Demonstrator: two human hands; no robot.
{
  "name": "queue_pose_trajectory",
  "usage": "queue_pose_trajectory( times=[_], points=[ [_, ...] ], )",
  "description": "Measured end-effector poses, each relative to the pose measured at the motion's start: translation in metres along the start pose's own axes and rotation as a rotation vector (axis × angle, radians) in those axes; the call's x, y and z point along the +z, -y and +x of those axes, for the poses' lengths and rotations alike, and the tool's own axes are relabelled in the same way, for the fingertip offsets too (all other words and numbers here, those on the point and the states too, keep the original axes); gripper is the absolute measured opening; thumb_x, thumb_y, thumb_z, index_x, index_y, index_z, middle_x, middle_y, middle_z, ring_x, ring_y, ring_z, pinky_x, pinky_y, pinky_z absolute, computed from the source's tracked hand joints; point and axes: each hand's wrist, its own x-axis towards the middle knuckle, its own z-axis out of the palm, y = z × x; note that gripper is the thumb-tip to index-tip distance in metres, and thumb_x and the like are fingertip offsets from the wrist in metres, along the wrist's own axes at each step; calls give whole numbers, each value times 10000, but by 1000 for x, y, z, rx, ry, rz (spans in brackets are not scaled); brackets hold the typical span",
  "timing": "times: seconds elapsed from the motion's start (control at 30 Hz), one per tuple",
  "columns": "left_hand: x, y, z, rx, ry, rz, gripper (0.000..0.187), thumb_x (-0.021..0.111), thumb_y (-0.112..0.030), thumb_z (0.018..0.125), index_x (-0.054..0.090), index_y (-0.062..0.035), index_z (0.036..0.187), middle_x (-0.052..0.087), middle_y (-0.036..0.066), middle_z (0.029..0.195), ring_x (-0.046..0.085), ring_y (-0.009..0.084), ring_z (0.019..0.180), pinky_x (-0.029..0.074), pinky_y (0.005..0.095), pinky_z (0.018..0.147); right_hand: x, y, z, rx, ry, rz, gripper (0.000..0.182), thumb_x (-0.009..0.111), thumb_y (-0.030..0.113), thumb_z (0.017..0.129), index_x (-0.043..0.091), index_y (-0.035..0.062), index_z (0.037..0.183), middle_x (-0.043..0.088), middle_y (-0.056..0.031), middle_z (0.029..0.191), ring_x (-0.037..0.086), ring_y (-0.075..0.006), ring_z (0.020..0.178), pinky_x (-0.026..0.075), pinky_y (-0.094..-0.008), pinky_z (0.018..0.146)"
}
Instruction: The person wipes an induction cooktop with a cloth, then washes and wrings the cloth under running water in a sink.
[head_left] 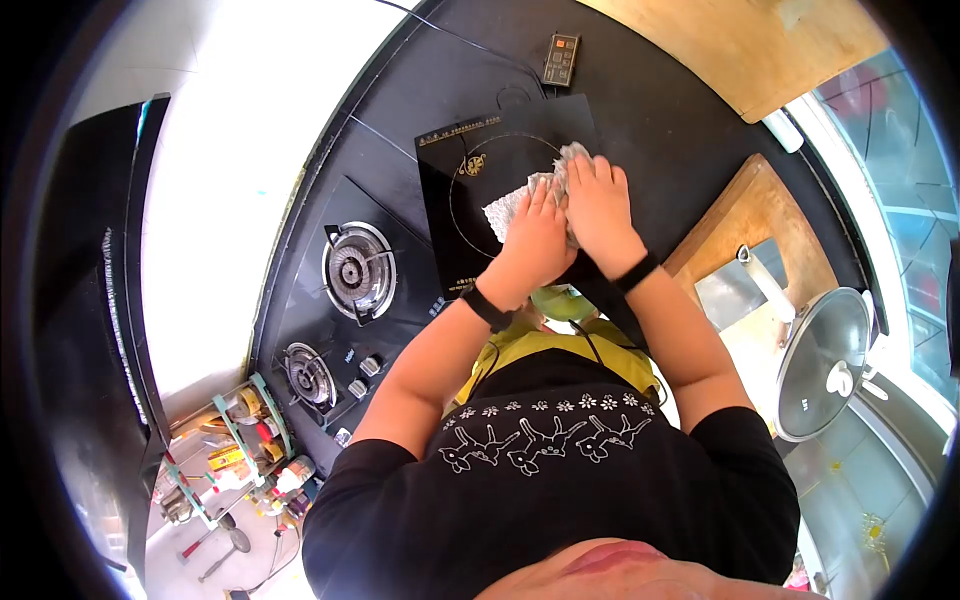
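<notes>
A crumpled grey-white cloth (503, 213) lies on the black glass induction cooktop (450, 215), bunched up toward its right side. My left hand (532, 252) rests over the middle of the cloth, its fingers stretched out and slightly apart. Close beside it, my right hand (602, 208) presses down with its fingers curved over the bunched part of the cloth. Dark bands circle both wrists. The palms and the cloth beneath them are hidden.
A small control box (561, 60) with a cord sits behind the cooktop. At left is a two-burner gas hob (330, 290). On the right, a cleaver (745, 285) lies on a wooden board (800, 240) near a glass-lidded pan (825, 365). A cluttered rack (240, 440) stands lower left.
</notes>
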Motion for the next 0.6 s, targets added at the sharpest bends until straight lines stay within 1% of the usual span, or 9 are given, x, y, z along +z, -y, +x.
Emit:
queue_pose_trajectory(
  times=[0.07, 0.1, 0.23, 0.27, 0.33, 0.4, 0.47, 0.53, 0.6],
  points=[
    [2, -9, -12, 25, 94, 139, 684, 566, -339, 805, 427, 67, 1337, 361, 250, 1442, 262, 402, 1383, 193, 504, 1131, -10, 15, -23, 52, 104, -4, 344, 533, 177, 781, 647, -39, 1023, 614, -136, 1070, 489, -250, 1002, 369, -360, 848],
    [0, -16, -18, 16, 153, 152, 681, 576, -327, 808, 422, 71, 1338, 327, 255, 1461, 251, 405, 1386, 192, 506, 1130, -14, 19, -36, 18, 41, -54, 312, 528, 176, 778, 651, -27, 981, 605, -127, 999, 487, -241, 960, 369, -350, 819],
    [-2, -14, -23, 17, 135, 53, 690, 597, -270, 794, 391, 89, 1346, 315, 273, 1457, 260, 412, 1378, 198, 506, 1130, -9, 12, -29, -28, -94, -15, 308, 541, 182, 773, 640, -16, 987, 604, -120, 1012, 494, -233, 956, 371, -353, 820],
    [-1, -11, -18, 19, 136, 56, 690, 597, -270, 794, 391, 89, 1346, 315, 273, 1457, 260, 412, 1378, 198, 506, 1130, -7, 7, -18, -25, -96, -13, 308, 541, 182, 773, 640, -16, 987, 604, -120, 1012, 494, -233, 956, 371, -353, 820],
    [-1, -1, -5, -40, 35, 29, 691, 593, -264, 791, 385, 95, 1344, 323, 281, 1447, 268, 414, 1373, 211, 497, 1127, -1, -2, 4, -28, 20, 68, 382, 554, 204, 771, 633, -10, 1078, 605, -77, 1133, 501, -210, 983, 379, -347, 834],
    [-2, 5, -1, -30, -51, 3, 683, 584, -261, 792, 388, 98, 1339, 326, 284, 1444, 277, 412, 1368, 224, 484, 1125, 2, -1, 8, -27, -41, 43, 346, 553, 208, 774, 641, 8, 1043, 611, -74, 1105, 502, -209, 976, 379, -351, 830],
    [0, 5, 0, -12, -13, 89, 682, 591, -258, 783, 397, 95, 1334, 345, 285, 1434, 293, 411, 1361, 227, 481, 1124, -7, 8, 0, 31, 136, -12, 303, 549, 211, 783, 648, 19, 996, 619, -72, 1071, 503, -209, 971, 378, -350, 829],
    [0, -6, -15, 6, 111, 143, 674, 602, -266, 783, 418, 85, 1328, 379, 282, 1416, 316, 410, 1350, 217, 478, 1128, -10, 17, -25, 38, 86, 31, 257, 529, 209, 805, 670, 27, 920, 618, -85, 941, 494, -225, 941, 354, -358, 818],
    [5, -13, -26, 43, 65, 157, 678, 600, -273, 790, 409, 95, 1327, 369, 285, 1420, 306, 412, 1356, 211, 479, 1131, -15, 21, -39, 22, 69, -23, 256, 524, 204, 807, 666, 27, 926, 619, -89, 959, 495, -228, 952, 354, -362, 823]
  ],
)
